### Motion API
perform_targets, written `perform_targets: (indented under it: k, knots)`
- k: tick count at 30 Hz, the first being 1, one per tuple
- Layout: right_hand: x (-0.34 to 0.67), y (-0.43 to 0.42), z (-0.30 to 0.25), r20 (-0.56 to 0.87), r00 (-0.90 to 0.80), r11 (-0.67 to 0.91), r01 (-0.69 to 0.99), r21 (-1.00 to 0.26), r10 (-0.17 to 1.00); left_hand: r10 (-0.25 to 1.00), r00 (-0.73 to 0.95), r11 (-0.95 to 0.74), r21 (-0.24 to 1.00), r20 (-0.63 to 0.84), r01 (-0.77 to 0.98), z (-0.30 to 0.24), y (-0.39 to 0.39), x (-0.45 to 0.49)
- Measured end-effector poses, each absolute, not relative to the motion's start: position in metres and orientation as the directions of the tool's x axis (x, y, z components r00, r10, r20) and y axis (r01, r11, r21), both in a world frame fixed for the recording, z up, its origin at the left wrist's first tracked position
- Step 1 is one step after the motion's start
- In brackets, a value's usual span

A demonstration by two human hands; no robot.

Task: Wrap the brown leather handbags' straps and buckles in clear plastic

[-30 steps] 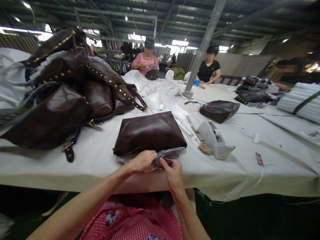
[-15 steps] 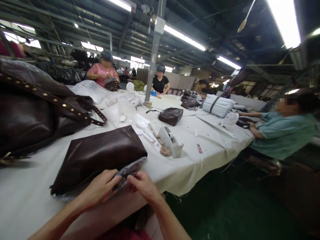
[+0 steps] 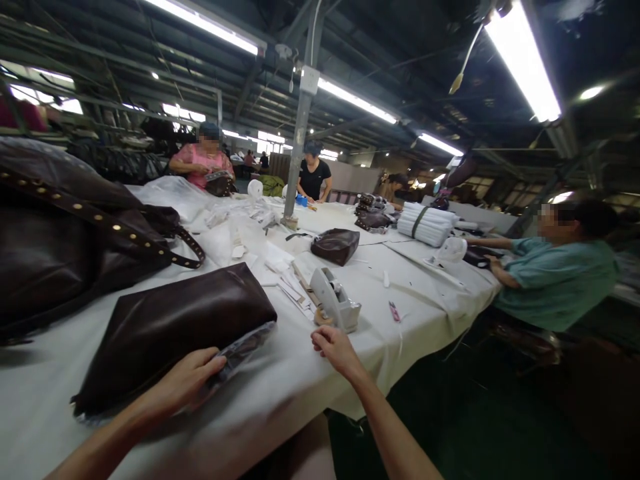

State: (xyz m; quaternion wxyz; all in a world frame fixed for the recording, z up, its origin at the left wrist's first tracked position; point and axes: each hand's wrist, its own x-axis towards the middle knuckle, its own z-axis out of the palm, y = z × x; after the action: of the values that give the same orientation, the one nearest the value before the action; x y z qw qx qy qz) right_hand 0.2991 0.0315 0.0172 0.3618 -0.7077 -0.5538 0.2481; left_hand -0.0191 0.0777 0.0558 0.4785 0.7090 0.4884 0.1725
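Observation:
A flat dark brown leather bag lies on the white table in a clear plastic sleeve. My left hand rests on the near edge of the bag, its fingers pressed on the plastic sleeve. Just short of a grey tape dispenser, my right hand hovers over the table with fingers loosely curled and nothing in them.
A pile of studded brown bags fills the left side. Paper tags, another brown bag, a small pink item and a white roll bundle lie further on. Other people sit along the table's far and right edges.
My right hand has let go of the plastic sleeve and moved right toward the tape dispenser. The left hand stays on the sleeve. The view has swung further right.

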Motion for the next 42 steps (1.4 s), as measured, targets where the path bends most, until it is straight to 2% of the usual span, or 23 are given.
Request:
perform_targets:
  k: [3, 7, 12, 16, 20, 24, 29, 34, 35, 37, 40, 42]
  knots:
    - [0.293, 0.067, 0.028, 0.129, 0.232, -0.096, 0.759, -0.644, 0.964, 0.862, 0.452, -0.058, 0.842, -0.229, 0.536, 0.055, 0.077, -0.018]
    - [0.281, 0.123, 0.039, 0.163, 0.237, -0.143, 0.883, -0.447, 0.958, 0.865, 0.452, -0.076, 0.834, -0.218, 0.547, 0.053, 0.077, -0.02]
    - [0.268, 0.168, 0.033, 0.101, 0.292, -0.263, 0.937, -0.228, 0.951, 0.881, 0.437, -0.087, 0.846, -0.181, 0.526, 0.05, 0.073, -0.024]
    - [0.269, 0.181, 0.03, 0.001, 0.333, -0.331, 0.936, -0.117, 0.943, 0.86, 0.456, -0.039, 0.861, -0.23, 0.507, 0.051, 0.072, -0.024]
    - [0.281, 0.187, 0.037, -0.101, 0.335, -0.345, 0.934, -0.097, 0.937, 0.842, 0.484, -0.036, 0.869, -0.239, 0.493, 0.05, 0.073, -0.024]
    - [0.287, 0.188, 0.052, -0.103, 0.331, -0.344, 0.928, -0.146, 0.938, 0.859, 0.475, -0.076, 0.869, -0.192, 0.488, 0.049, 0.073, -0.025]
    - [0.279, 0.158, 0.068, 0.001, 0.303, -0.292, 0.919, -0.265, 0.953, 0.86, 0.461, -0.028, 0.881, -0.219, 0.472, 0.048, 0.075, -0.024]
    - [0.282, 0.077, 0.051, -0.127, 0.216, -0.249, 0.881, -0.402, 0.968, 0.821, 0.482, 0.077, 0.896, -0.305, 0.437, 0.05, 0.081, -0.026]
    - [0.284, 0.06, 0.046, -0.153, 0.214, -0.258, 0.889, -0.38, 0.965, 0.823, 0.488, 0.065, 0.902, -0.29, 0.426, 0.05, 0.083, -0.026]
    - [0.285, 0.033, 0.037, -0.166, 0.238, -0.275, 0.927, -0.257, 0.957, 0.831, 0.497, 0.034, 0.915, -0.249, 0.402, 0.052, 0.085, -0.026]
    - [0.275, 0.019, 0.03, -0.069, 0.242, -0.246, 0.968, -0.051, 0.968, 0.831, 0.503, 0.047, 0.931, -0.239, 0.363, 0.054, 0.088, -0.024]
    - [0.264, 0.025, 0.029, -0.019, 0.2, -0.2, 0.979, -0.031, 0.98, 0.829, 0.5, 0.078, 0.938, -0.249, 0.339, 0.055, 0.089, -0.023]
